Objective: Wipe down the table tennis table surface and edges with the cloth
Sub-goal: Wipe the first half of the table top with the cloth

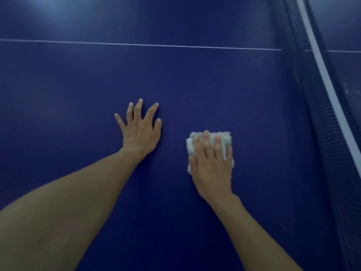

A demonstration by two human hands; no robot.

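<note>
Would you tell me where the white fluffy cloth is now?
Head view, right of centre: the white fluffy cloth lies on the blue table under the right hand.

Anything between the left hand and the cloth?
Nothing. In the head view only bare blue table surface lies between the left hand, fingers spread flat, and the cloth under the right hand.

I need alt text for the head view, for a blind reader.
A right hand presses a white cloth flat on a blue table, while the left hand rests beside it, fingers spread. A thin white line crosses the table farther off, and the net runs along the right.
</note>
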